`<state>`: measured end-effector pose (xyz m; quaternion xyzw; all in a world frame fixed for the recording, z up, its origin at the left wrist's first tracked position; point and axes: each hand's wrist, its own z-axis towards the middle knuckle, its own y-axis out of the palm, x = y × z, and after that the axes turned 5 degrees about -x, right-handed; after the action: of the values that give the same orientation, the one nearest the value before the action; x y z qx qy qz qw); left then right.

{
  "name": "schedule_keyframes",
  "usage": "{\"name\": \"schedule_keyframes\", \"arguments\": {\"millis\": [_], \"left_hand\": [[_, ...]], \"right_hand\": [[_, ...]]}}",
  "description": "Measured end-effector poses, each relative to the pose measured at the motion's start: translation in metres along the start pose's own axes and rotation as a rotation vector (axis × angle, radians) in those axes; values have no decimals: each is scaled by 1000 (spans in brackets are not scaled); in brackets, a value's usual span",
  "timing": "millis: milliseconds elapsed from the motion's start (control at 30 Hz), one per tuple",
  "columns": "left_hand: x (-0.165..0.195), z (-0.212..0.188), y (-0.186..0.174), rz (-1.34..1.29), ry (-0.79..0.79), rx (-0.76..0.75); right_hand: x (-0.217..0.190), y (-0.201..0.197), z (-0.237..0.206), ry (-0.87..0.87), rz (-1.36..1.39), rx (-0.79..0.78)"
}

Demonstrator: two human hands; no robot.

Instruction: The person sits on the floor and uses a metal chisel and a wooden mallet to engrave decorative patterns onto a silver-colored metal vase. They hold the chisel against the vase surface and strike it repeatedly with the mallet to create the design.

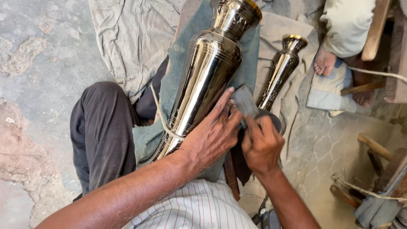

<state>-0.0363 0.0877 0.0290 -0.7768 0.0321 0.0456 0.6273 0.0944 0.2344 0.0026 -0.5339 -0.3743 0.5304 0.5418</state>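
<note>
Polished metal vase (203, 80) lying tilted on green cloth (169, 91) over the lap, long axis running up-right away from the body, left hand (212, 135) flat against its lower flank, fingers together; right hand (263, 146) beside, clamped on a dark pad (246, 101)

Bare floor (46, 76) left; second vase (280, 70) crowds right

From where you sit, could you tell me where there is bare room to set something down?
The bare concrete floor left of the dark-trousered knee is free, as is the patch between the right hand and the wooden sticks. It is crowded around the large vase, left hand and small vase.
</note>
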Motion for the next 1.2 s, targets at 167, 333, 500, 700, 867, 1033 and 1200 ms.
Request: {"name": "schedule_keyframes", "arguments": {"millis": [167, 333, 500, 700, 867, 1033, 1200], "left_hand": [[3, 2, -1, -6, 12, 7], [1, 2, -3, -11, 10, -7], [-1, -1, -6, -33, -17, 47], [1, -2, -2, -46, 57, -74], [3, -6, -1, 7, -3, 37], [10, -10, -6, 0, -36, 23], [16, -8, -3, -49, -66, 69]], "right_hand": [[0, -2, -2, 28, 16, -25], [-5, -5, 2, 20, 10, -65], [-6, -3, 2, -22, 28, -8], [-6, -2, -4, 37, 21, 4], [-11, 1, 9, 10, -30, -11], [-12, 0, 11, 7, -21, -11], [1, -13, -15, 56, 179, 103]]}}
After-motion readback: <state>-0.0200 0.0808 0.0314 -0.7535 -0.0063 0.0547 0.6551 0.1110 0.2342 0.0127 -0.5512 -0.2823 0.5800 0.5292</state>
